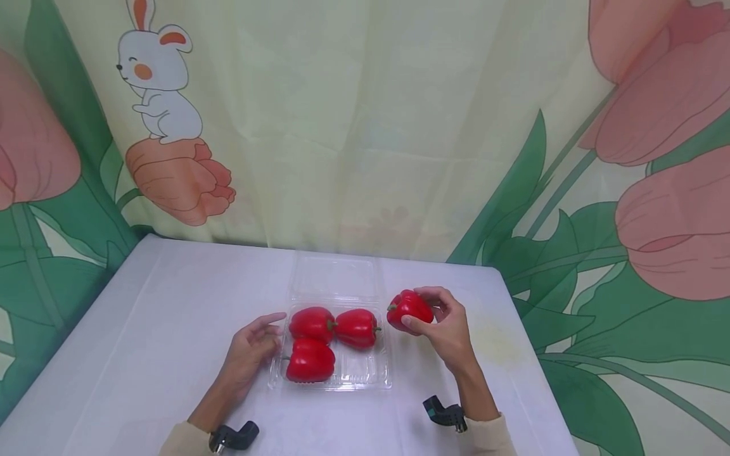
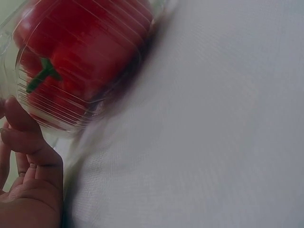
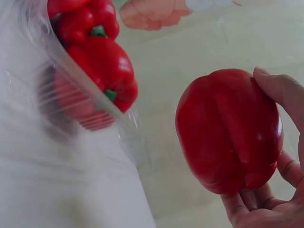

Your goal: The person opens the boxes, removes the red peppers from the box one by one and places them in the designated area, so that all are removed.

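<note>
My right hand (image 1: 447, 326) grips a red bell pepper (image 1: 409, 310) between thumb and fingers, held just right of a clear plastic container (image 1: 365, 378). In the right wrist view the held pepper's lobed end faces the camera. Three more red bell peppers lie in the container: one at back left (image 1: 310, 323), one at back right (image 1: 357, 329) and one at front left (image 1: 310, 361). My left hand (image 1: 251, 348) is at the container's left side, its fingers loosely bent by the wall. From the left wrist view, the fingertips (image 2: 14, 107) appear to touch the plastic.
The container's hinged lid (image 1: 336, 275) lies open toward the back of the white-covered table (image 1: 171, 335). Behind the table hangs a curtain (image 1: 342, 126) printed with tulips and a rabbit. A dark camera mount (image 1: 234, 437) is strapped on each wrist.
</note>
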Tool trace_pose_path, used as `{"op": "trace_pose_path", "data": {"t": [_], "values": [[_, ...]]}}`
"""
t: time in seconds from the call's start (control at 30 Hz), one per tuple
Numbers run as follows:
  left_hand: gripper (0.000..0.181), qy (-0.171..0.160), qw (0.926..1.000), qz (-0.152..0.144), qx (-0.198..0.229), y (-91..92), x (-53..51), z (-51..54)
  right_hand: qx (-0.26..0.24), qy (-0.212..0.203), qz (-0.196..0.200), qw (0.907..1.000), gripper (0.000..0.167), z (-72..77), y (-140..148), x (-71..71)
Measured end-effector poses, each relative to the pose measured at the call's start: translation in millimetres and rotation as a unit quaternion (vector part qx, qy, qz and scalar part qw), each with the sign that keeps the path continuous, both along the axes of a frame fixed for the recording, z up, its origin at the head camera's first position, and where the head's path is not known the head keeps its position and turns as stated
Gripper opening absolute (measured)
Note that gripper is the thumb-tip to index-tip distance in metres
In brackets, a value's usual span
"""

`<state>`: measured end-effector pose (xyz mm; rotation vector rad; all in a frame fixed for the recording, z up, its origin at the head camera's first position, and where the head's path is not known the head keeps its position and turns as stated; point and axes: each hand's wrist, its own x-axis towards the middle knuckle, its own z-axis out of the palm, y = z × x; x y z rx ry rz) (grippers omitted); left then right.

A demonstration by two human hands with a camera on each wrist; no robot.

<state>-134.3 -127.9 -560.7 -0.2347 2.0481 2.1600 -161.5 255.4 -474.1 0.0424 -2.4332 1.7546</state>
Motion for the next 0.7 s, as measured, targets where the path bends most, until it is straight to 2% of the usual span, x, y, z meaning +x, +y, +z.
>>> {"op": "trace_pose_path", "data": {"t": [0.3, 0.7], "values": [[0.054, -0.003, 1.0, 0.001, -0.001, -0.1, -0.7, -0.4, 0.008, -0.024, -0.015, 0.9996, 0.079, -13.9, 14.9, -11.1], [0.054, 0.005, 1.0, -0.002, -0.001, -0.5, -0.3, -1.5, 0.033, -0.048, -0.026, 0.9979, 0.073, -39.9, 23.9, -18.8]]}}
